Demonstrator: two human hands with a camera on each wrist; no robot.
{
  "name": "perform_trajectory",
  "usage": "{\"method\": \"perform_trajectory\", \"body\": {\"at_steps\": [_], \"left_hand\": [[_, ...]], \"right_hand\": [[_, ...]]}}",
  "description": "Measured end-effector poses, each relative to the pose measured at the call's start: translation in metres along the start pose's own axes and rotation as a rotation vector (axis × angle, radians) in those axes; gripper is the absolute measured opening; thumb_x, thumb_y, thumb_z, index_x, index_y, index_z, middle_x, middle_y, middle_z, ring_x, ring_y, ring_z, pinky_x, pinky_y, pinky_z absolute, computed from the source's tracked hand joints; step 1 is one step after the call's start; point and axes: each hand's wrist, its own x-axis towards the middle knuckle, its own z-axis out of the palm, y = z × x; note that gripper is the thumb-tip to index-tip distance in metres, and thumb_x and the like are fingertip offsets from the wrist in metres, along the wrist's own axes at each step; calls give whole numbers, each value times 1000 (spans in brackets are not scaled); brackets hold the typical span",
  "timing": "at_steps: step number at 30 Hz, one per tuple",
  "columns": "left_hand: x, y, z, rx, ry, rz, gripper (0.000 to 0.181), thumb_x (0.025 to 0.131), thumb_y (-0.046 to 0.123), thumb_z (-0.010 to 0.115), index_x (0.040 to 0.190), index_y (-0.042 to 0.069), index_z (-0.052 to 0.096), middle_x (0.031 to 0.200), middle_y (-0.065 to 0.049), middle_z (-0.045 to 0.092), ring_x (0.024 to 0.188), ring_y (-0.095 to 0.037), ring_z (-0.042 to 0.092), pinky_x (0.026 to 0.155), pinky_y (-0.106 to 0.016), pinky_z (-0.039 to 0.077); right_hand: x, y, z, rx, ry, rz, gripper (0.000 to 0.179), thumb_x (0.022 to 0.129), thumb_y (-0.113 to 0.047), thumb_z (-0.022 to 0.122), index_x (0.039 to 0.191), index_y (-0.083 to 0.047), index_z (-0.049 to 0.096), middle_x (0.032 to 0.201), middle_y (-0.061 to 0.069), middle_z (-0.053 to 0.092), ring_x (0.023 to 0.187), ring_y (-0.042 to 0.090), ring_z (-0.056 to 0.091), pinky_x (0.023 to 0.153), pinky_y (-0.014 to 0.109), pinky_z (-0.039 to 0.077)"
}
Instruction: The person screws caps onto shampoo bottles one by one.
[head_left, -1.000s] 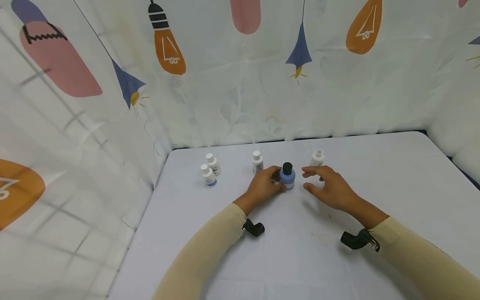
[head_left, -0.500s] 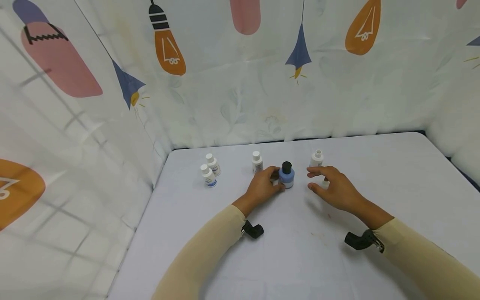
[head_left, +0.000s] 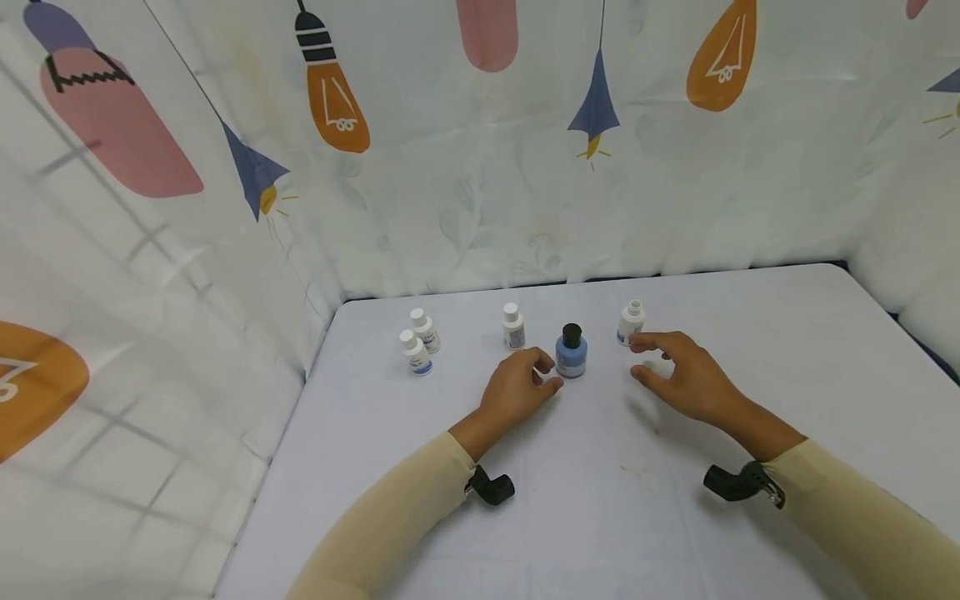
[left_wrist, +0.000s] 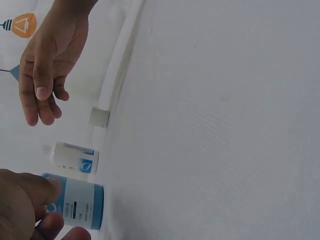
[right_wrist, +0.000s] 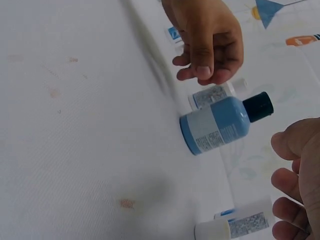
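A blue bottle with a black cap (head_left: 572, 354) stands upright mid-table. Just left of it is my left hand (head_left: 517, 385), fingers loosely bent and holding nothing; the right wrist view shows a gap between that hand and the blue bottle (right_wrist: 215, 125). My right hand (head_left: 693, 379) hovers farther right, its thumb and fingers spread apart around nothing. Behind its fingertips stands a white bottle with a bare neck (head_left: 631, 323). A loose white cap (right_wrist: 212, 231) lies on the table near that bottle, and the left wrist view shows the cap (left_wrist: 99, 117) too.
One white capped bottle (head_left: 513, 327) stands behind my left hand. Two more, a front one (head_left: 416, 353) and a rear one (head_left: 425, 331), stand close together at the left. A printed curtain (head_left: 465, 183) hangs behind the white-covered table (head_left: 585, 517).
My left hand has let go of the blue bottle and drawn back to the left and nearer. My right hand has moved right, away from it. The blue bottle stays standing.
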Motion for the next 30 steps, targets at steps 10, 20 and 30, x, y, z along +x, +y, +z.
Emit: {"method": "perform_trajectory", "body": {"at_steps": [10,20,30], "left_hand": [[-1,16,15,-161,-139,173,33,95,16,76,124,4,65,117,-4,70,97,-5,68,80,-17,53],[5,41,37,-189,-165,180,44,97,16,74,137,9,60,136,-5,64,116,-8,65,85,-15,51],[13,50,52,-163,-141,150,45,97,20,74,139,13,58,138,1,63,119,-7,63,86,-14,50]], "right_hand": [[-6,10,-7,-39,-14,34,49,96,-19,76,139,-3,59,130,16,64,116,37,57,92,58,49],[-9,20,-10,-60,-49,63,53,95,-21,77,141,-2,58,134,20,62,111,40,60,88,58,51],[-5,35,-4,-32,-80,62,51,93,-17,78,137,1,60,134,21,63,122,40,54,95,57,49]]}}
